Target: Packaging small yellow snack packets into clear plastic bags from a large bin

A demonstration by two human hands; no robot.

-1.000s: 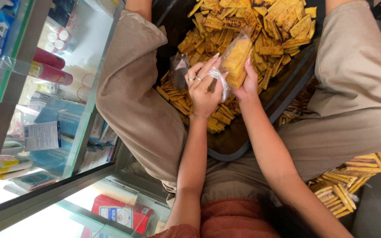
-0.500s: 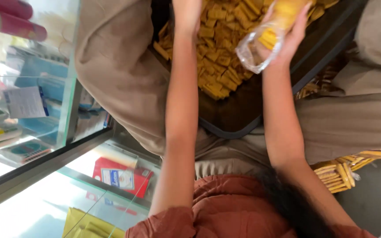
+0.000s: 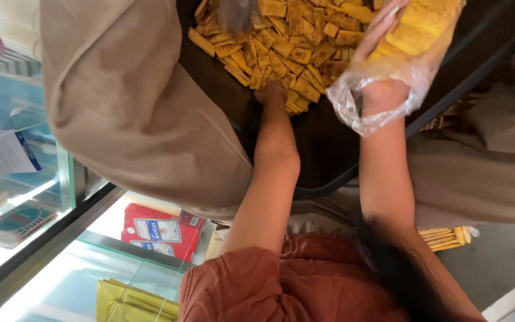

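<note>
**Over the dark tray, one hand in the crackers, one on the bag**

Down in the dark tray (image 3: 329, 149) on my lap, my left hand (image 3: 271, 92) curls into the heap of yellow crackers (image 3: 287, 36), fingers buried, so I cannot tell whether it grips any. My right hand (image 3: 382, 89) closes around a clear plastic bag (image 3: 412, 53) stuffed with yellow crackers, held above the tray's right edge. Beside my left knee stands a glass display case (image 3: 61, 179) with a red box (image 3: 159, 229) inside.

The left hand (image 3: 271, 92) rests fingers-down in the heap of yellow crackers (image 3: 293, 42) in a dark basin (image 3: 329, 149); the right hand (image 3: 382, 89) grips a clear plastic bag (image 3: 388, 77) holding crackers.
</note>
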